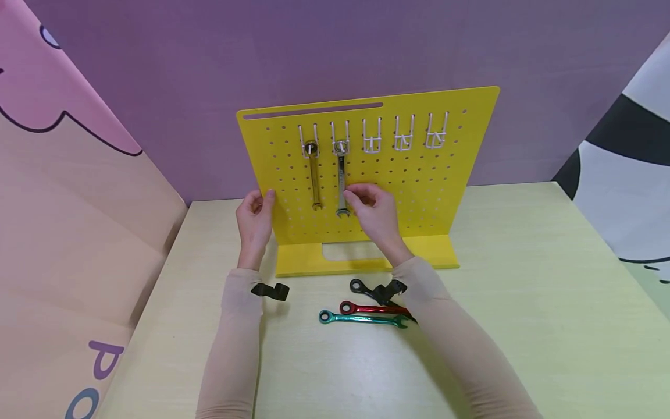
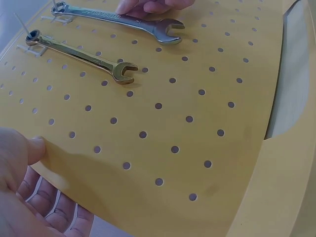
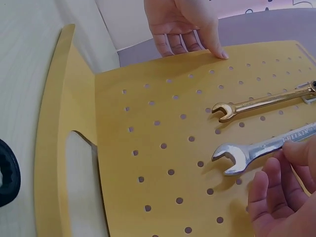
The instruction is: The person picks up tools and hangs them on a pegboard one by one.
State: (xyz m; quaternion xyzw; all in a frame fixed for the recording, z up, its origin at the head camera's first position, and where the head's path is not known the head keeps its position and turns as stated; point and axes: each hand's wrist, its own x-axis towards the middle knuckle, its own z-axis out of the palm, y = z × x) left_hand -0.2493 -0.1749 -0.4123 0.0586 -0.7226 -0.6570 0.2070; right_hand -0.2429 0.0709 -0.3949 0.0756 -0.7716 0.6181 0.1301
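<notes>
Right-hand grip (image 1: pixel 377 212) pinches the silver wrench (image 1: pixel 342 177), which hangs on the second hook (image 1: pixel 348 131) from the left of the yellow pegboard (image 1: pixel 410 201). The left-hand grip (image 1: pixel 254 222) holds the pegboard's left edge. A gold wrench (image 1: pixel 314 177) hangs just beside. A black wrench (image 1: pixel 370 291), red wrench (image 1: pixel 374 309) and green wrench (image 1: pixel 363 319) lie on the worktop (image 1: pixel 324 372).

Left of right hand's (image 1: pixel 374 212) grip: hung combination wrench (image 1: pixel 314 174). Up-right: three pegboard hooks (image 1: pixel 403 145). Before it, on table (image 1: pixel 497 326): three ratcheting wrenches (image 1: pixel 366 309).
</notes>
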